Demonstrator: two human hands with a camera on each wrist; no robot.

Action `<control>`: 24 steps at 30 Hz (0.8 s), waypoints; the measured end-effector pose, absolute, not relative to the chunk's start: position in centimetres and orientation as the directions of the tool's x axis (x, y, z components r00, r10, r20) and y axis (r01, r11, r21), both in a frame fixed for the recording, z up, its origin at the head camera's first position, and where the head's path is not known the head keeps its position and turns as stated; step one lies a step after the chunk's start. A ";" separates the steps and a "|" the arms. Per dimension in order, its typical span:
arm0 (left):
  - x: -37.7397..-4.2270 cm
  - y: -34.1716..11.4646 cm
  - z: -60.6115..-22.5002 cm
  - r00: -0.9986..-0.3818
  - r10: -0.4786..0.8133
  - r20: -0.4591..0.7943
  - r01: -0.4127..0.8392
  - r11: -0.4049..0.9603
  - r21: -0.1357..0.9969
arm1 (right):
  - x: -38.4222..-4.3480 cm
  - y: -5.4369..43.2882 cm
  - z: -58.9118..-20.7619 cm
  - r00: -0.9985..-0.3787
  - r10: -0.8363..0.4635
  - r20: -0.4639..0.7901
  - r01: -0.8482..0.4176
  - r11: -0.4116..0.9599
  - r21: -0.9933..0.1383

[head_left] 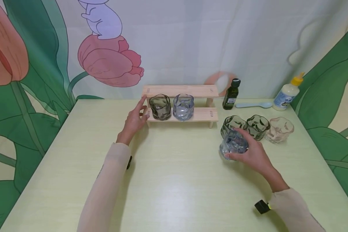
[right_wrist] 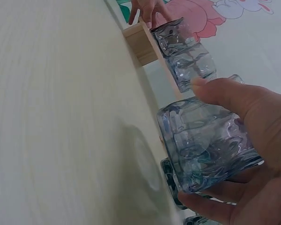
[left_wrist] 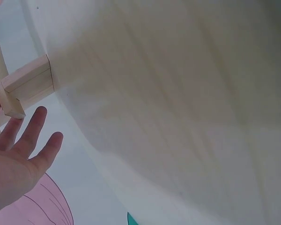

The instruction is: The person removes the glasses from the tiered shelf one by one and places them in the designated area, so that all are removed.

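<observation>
Bluish cup (head_left: 233, 142) in right grip (head_left: 257, 155), above pale table (head_left: 174, 174)

Pale table (head_left: 168, 161), soft glare (head_left: 177, 196) toward front; white backdrop (head_left: 174, 48) behind (printed pink flower (head_left: 107, 61), green leaves (head_left: 8, 127)).

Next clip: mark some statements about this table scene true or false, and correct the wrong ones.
The left hand touches the pale wooden two-tier rack. True.
The right hand holds nothing. False: it grips a bluish wavy glass tumbler.
A smoky wavy glass tumbler stands on the rack's lower shelf. True.
The dark glass bottle with a black cap lies on its side. False: it stands upright.
A light-blue spoon lies between that bottle and a yellow-nozzled white bottle. True.
The pale pink glass tumbler is on the rack. False: it stands on the pale yellow table.
</observation>
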State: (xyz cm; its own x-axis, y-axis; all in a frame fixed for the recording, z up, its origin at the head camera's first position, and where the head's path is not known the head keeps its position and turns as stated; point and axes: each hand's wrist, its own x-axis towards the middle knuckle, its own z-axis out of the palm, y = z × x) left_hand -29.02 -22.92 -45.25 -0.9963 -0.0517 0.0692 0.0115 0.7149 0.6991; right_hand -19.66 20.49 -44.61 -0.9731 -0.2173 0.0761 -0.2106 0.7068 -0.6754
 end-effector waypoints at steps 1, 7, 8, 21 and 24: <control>-29.0 -22.9 -45.2 -0.996 -0.053 0.069 0.010 0.713 0.701 | -19.6 20.5 -44.7 -0.973 -0.219 0.079 -0.214 0.707 -0.674; -29.1 -22.9 -45.3 -0.996 -0.059 0.061 0.001 0.713 0.701 | -19.5 20.6 -45.4 -0.968 -0.234 0.095 -0.238 0.718 -0.654; -29.1 -23.0 -45.3 -0.997 -0.058 0.059 0.000 0.714 0.700 | -19.6 20.6 -45.5 -0.967 -0.235 0.095 -0.239 0.720 -0.651; -28.9 -22.9 -45.0 -0.998 -0.043 0.055 0.009 0.700 0.714 | -19.4 21.1 -46.4 -0.967 -0.241 0.077 -0.230 0.708 -0.668; -28.9 -22.9 -45.1 -0.997 -0.037 0.065 0.021 0.693 0.721 | -19.4 21.2 -46.5 -0.968 -0.240 0.072 -0.225 0.704 -0.674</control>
